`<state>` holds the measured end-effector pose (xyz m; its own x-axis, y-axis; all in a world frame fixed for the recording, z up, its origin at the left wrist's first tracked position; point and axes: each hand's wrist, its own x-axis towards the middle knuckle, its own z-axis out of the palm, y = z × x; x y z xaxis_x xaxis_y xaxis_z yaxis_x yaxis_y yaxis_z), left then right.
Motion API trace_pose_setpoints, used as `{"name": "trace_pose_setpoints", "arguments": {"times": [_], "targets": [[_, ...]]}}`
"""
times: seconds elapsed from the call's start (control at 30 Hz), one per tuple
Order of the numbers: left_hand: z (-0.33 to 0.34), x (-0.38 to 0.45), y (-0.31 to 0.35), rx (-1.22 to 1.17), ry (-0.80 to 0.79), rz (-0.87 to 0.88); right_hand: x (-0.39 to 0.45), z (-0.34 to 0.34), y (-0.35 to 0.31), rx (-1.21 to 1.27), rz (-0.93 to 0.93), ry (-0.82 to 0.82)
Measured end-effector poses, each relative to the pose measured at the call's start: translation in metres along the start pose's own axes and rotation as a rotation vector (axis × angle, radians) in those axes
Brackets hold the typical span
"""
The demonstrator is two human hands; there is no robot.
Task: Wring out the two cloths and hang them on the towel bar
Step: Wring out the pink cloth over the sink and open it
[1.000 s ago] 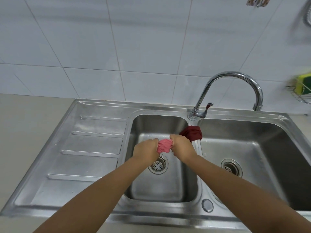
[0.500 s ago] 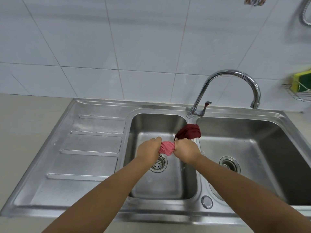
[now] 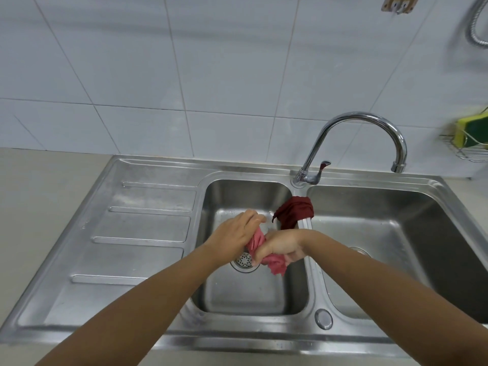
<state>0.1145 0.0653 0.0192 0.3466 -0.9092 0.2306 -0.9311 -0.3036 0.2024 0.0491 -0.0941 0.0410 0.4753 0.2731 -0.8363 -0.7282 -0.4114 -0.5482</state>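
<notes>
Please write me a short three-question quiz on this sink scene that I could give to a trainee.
1. True or false: both hands grip the pink cloth over the left basin.
2. Where does the dark red cloth lie?
A. on the drainboard
B. over the divider between the two basins
C. on a towel bar
3. Fill in: the faucet spout arches over the ____ basin.

Key
1. True: the left hand and right hand both grip it, above the drain.
2. B
3. right
</notes>
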Motion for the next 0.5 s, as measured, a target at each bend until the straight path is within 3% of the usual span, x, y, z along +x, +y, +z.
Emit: {"name": "trace_pose_setpoints", "arguments": {"times": [0.07,0.17,0.33,0.37,0.5], "targets": [[-0.001,-0.006,-0.008,-0.024,0.045,0.033,0.003,0.004,0.001,0.09,0.009,0.043],[-0.001,-0.011,-0.012,-0.003,-0.029,-0.041,0.008,0.011,0.003,0.199,-0.013,0.174],[0.0,-0.001,-0.007,0.194,-0.144,-0.152,0.014,0.022,0.002,0.156,-0.082,0.374],[0.001,0.001,-0.005,0.209,-0.178,-0.179,0.013,0.022,0.002,0.023,-0.12,0.443],[0.009,0.008,0.007,0.101,-0.253,-0.335,0.009,0.013,0.008,-0.906,-0.193,0.8]]}}
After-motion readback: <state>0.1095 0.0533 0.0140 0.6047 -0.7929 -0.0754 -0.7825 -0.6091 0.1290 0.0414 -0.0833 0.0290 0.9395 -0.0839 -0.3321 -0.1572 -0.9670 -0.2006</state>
